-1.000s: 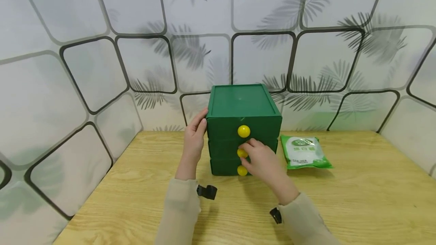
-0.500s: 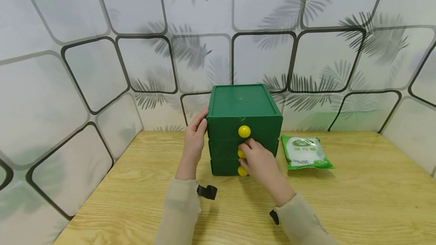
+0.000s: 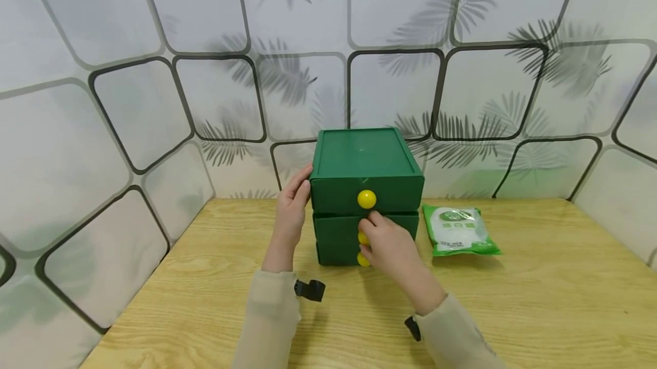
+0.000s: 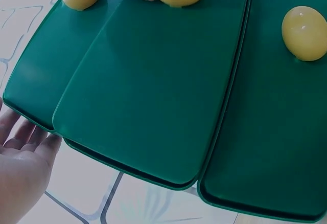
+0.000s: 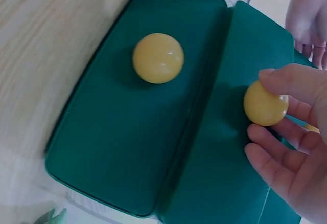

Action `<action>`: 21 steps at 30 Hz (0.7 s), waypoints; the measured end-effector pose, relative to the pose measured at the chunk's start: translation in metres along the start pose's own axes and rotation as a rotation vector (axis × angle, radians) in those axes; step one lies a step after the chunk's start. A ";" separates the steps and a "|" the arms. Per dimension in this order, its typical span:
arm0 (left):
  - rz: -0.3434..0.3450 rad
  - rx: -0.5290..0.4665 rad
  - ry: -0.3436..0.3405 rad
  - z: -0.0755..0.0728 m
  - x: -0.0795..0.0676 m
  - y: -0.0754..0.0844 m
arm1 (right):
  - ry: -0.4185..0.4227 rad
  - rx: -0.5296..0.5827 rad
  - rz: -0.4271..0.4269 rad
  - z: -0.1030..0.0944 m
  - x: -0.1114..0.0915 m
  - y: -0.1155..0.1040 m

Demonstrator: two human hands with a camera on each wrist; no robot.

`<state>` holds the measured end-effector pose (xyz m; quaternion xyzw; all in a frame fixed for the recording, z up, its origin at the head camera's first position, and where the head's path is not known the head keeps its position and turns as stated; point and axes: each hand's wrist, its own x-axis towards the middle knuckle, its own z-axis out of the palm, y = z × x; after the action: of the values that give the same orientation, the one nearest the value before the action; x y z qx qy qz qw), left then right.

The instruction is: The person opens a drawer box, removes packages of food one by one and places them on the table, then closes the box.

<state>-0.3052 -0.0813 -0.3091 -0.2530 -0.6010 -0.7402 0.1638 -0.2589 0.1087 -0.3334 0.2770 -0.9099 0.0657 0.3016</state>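
Observation:
A green cabinet [image 3: 364, 152] with three stacked drawers, each bearing a round yellow knob, stands on the table. My right hand [image 3: 391, 246] pinches the middle knob [image 5: 264, 104] between thumb and fingers. The middle drawer [image 4: 153, 81] sits slightly forward of the top one, with a dark gap above its front. My left hand [image 3: 291, 209] rests along the cabinet's left side near the upper front corner, its fingers straight. The top knob [image 3: 366, 199] and the bottom knob [image 5: 158, 58] are untouched; in the head view my right hand partly covers the bottom one.
Right of the cabinet lies a green and white plastic packet [image 3: 459, 230] with printed lettering. The wood-grain table [image 3: 205, 300] reaches back to a patterned wall covering [image 3: 303, 95], which also rises at both sides. Dark wrist cameras sit at both sleeves.
The middle drawer has come slightly forward with my right hand on its knob, and a dark gap shows beneath the top drawer. My left hand has stayed at the cabinet's side.

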 end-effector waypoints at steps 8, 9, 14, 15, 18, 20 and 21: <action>0.007 -0.011 -0.047 0.000 -0.002 0.009 | -0.090 -0.039 -0.015 -0.010 0.000 -0.006; 0.008 -0.006 -0.053 0.001 -0.002 0.011 | -0.100 -0.042 -0.017 -0.012 0.000 -0.007; 0.011 0.020 -0.072 0.003 -0.005 0.018 | -0.148 -0.053 -0.024 -0.020 -0.001 -0.013; 0.012 0.023 -0.073 0.004 -0.005 0.019 | -0.156 -0.059 -0.026 -0.021 -0.001 -0.014; 0.014 0.033 -0.077 0.004 -0.006 0.020 | -0.184 -0.076 -0.027 -0.025 -0.002 -0.017; 0.013 0.040 -0.078 0.004 -0.006 0.020 | -0.203 -0.087 -0.026 -0.028 -0.002 -0.019; 0.012 0.043 -0.080 0.004 -0.006 0.020 | -0.211 -0.087 -0.025 -0.029 -0.002 -0.019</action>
<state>-0.2887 -0.0822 -0.2953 -0.2823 -0.6213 -0.7155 0.1495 -0.2321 0.1018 -0.3124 0.2802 -0.9351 -0.0069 0.2168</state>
